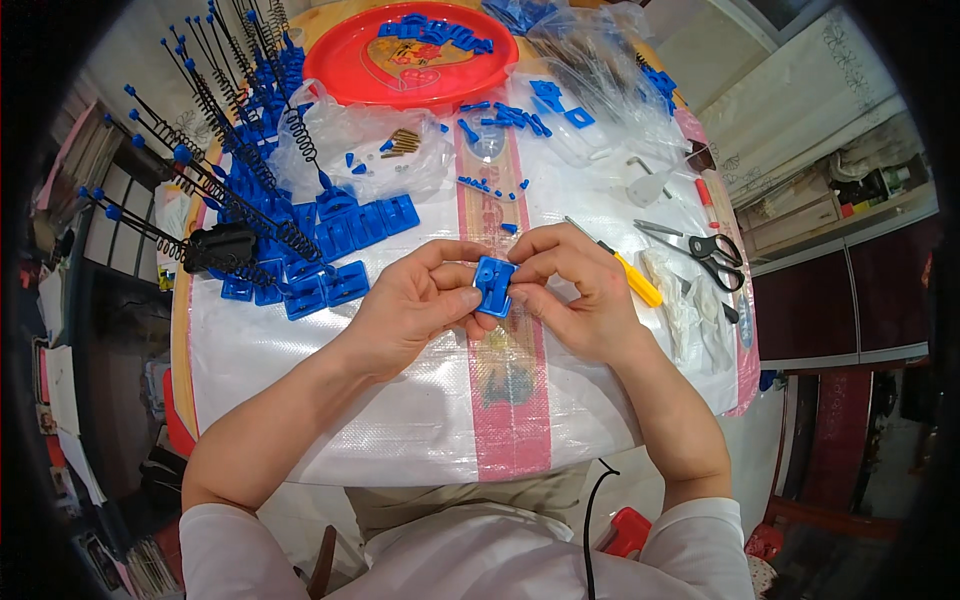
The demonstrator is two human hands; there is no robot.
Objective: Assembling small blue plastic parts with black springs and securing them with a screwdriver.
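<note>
Between my two hands, over the pink stripe of the table cover, is a small blue rectangular plastic part (493,287) with a raised, recessed middle. My left hand (425,295) pinches its left side between thumb and fingers. On the opposite side, the thumb and fingertips of my right hand (570,285) close on its right edge. A small blue piece (510,229) lies just beyond the part. Left of my left hand sit joined blue blocks (345,283), and behind them rise several black coil springs (290,235) on rods with blue tips.
A red round tray (330,75) with blue parts stands at the back. Brass pins (403,142) lie on a plastic bag. Loose blue pieces (515,117) are scattered centrally. To the right are a yellow-handled screwdriver (640,280), black scissors (715,258), a red marker (706,203) and white gloves (690,310).
</note>
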